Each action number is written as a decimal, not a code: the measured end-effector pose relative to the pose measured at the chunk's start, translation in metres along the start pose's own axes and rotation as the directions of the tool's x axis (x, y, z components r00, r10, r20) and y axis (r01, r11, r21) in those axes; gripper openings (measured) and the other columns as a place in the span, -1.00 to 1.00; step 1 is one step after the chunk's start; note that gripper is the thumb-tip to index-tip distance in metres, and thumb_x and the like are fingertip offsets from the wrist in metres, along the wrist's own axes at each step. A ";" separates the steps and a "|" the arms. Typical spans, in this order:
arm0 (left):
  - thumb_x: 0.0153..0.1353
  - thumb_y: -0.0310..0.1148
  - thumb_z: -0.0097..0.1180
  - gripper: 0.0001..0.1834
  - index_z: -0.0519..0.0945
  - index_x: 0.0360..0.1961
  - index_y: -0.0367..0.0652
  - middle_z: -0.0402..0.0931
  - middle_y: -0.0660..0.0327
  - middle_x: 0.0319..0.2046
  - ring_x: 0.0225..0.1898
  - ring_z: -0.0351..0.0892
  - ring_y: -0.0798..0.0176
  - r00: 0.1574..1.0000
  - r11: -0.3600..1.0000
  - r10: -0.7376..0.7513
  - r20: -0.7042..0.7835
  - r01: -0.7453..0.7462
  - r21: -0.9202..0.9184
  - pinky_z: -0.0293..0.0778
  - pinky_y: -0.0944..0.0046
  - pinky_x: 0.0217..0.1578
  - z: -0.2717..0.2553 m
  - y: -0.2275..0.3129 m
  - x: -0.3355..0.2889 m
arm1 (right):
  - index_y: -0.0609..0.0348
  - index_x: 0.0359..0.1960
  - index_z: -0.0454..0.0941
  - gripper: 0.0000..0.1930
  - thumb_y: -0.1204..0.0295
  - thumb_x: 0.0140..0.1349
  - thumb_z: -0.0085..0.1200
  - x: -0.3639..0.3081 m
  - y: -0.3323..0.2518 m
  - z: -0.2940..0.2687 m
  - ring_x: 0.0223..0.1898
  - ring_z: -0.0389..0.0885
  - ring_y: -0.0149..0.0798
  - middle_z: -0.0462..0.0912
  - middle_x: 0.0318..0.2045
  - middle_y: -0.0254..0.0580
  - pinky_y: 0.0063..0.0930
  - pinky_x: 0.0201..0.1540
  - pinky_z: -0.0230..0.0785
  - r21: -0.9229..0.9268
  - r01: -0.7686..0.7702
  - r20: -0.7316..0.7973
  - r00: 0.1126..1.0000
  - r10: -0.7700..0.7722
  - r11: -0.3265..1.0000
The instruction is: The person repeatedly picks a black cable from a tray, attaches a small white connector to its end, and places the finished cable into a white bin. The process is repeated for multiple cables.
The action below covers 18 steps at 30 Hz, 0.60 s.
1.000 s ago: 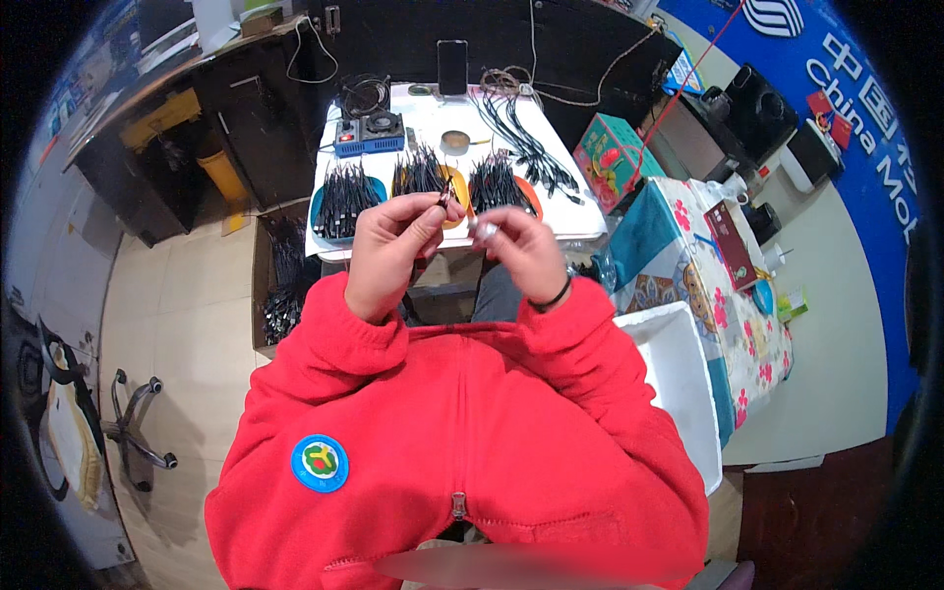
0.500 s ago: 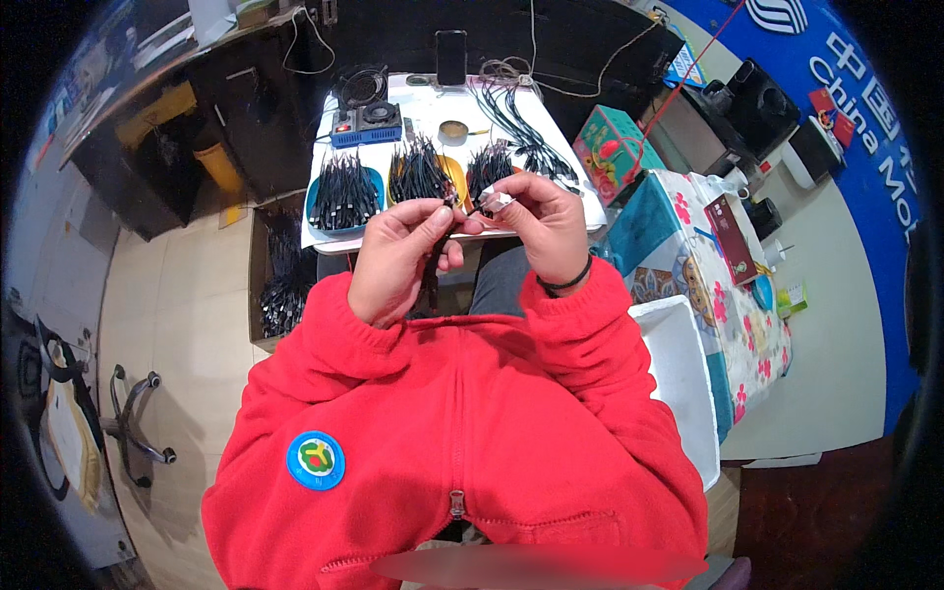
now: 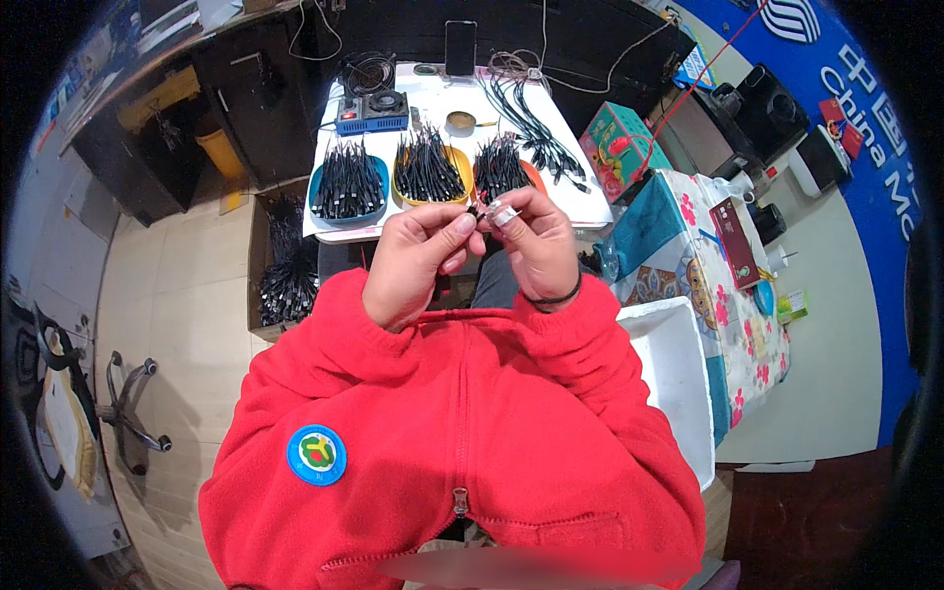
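Observation:
My two hands meet in front of the near edge of the white table. My left hand (image 3: 413,258) is closed, thumb and fingertips pinching a thin black cable (image 3: 476,211). Against its tip, my right hand (image 3: 539,241) is also closed in a pinch, with white wrapping on the thumb. Whatever small part those right fingers grip is too tiny and covered to name. Just beyond stand a teal tray (image 3: 379,205), a yellow tray (image 3: 462,165) and an orange tray (image 3: 536,175), each packed with short black cables.
A blue device (image 3: 372,116), a round tin (image 3: 460,120), an upright phone (image 3: 459,47) and loose black cables (image 3: 536,128) occupy the white table (image 3: 344,234). A box of cables (image 3: 287,280) sits on the floor at left. To my right are a white foam box (image 3: 678,383) and a flowered tablecloth (image 3: 737,334).
My hands have come closer together, fingertips now almost touching. The dark strand hanging below my left hand no longer shows. The whole view has shifted slightly.

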<state>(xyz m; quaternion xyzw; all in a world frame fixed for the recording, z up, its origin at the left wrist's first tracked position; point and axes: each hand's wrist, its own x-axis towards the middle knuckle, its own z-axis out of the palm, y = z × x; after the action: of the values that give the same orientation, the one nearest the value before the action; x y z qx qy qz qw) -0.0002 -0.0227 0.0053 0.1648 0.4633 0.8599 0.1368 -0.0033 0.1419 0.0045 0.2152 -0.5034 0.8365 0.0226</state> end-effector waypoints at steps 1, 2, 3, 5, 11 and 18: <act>0.30 -0.43 0.02 -0.81 0.57 -0.21 -0.36 0.56 0.22 -0.50 -0.62 0.26 0.55 1.000 1.000 0.021 -0.014 -0.021 0.009 0.18 0.58 -0.60 0.001 -0.001 -0.001 | 0.26 -0.24 0.49 -0.92 0.57 0.24 0.05 -0.001 0.005 0.000 -0.26 0.56 -0.41 0.60 -0.28 -0.21 -0.57 -0.17 0.41 0.178 -0.063 0.000 0.998 0.064 0.982; 0.30 -0.43 0.02 -0.81 0.57 -0.21 -0.36 0.56 0.22 -0.49 -0.62 0.26 0.55 1.000 1.000 0.023 -0.014 -0.022 0.022 0.18 0.58 -0.60 0.001 -0.002 -0.001 | 0.25 -0.20 0.46 -0.88 0.54 0.25 0.05 -0.002 0.006 -0.002 -0.25 0.56 -0.39 0.59 -0.28 -0.19 -0.54 -0.15 0.40 0.267 -0.131 0.078 0.990 0.114 0.955; 0.30 -0.44 0.02 -0.81 0.57 -0.21 -0.36 0.56 0.22 -0.49 -0.62 0.26 0.55 1.000 0.999 0.018 -0.014 -0.018 0.038 0.18 0.58 -0.60 0.001 -0.002 -0.002 | 0.25 -0.20 0.46 -0.88 0.54 0.25 0.05 -0.002 0.006 -0.006 -0.24 0.56 -0.38 0.59 -0.28 -0.19 -0.54 -0.15 0.40 0.254 -0.184 0.069 0.983 0.172 0.950; 0.29 -0.44 0.03 -0.82 0.57 -0.22 -0.36 0.56 0.22 -0.50 -0.61 0.26 0.55 1.000 0.999 -0.024 0.015 0.023 0.046 0.18 0.57 -0.59 0.000 -0.002 -0.003 | 0.26 -0.19 0.45 -0.87 0.52 0.25 0.05 -0.002 0.002 -0.013 -0.24 0.56 -0.38 0.59 -0.28 -0.19 -0.53 -0.15 0.40 0.243 -0.255 0.127 0.965 0.230 0.936; 0.29 -0.45 0.03 -0.83 0.58 -0.24 -0.36 0.53 0.25 -0.52 -0.60 0.27 0.56 0.974 0.981 -0.192 0.122 0.190 0.029 0.16 0.59 -0.59 -0.005 0.002 -0.002 | 0.30 -0.14 0.42 -0.82 0.50 0.27 0.04 -0.002 -0.011 -0.018 -0.24 0.53 -0.39 0.55 -0.25 -0.19 -0.54 -0.16 0.40 0.078 -0.268 0.135 0.957 0.256 0.960; 0.28 -0.43 0.04 -0.82 0.58 -0.25 -0.35 0.52 0.27 -0.52 -0.59 0.29 0.57 0.971 0.977 -0.195 0.139 0.179 0.119 0.14 0.60 -0.60 -0.004 -0.001 -0.004 | 0.25 -0.11 0.41 -0.81 0.47 0.28 0.03 -0.005 -0.014 -0.013 -0.25 0.53 -0.42 0.53 -0.25 -0.27 -0.56 -0.17 0.43 0.150 -0.319 0.146 0.943 0.298 0.936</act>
<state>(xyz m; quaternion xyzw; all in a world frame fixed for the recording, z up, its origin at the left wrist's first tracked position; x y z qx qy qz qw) 0.0020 -0.0270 0.0013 0.1914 0.5100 0.8028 0.2425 0.0002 0.1609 0.0095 0.1846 -0.4573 0.8554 -0.1582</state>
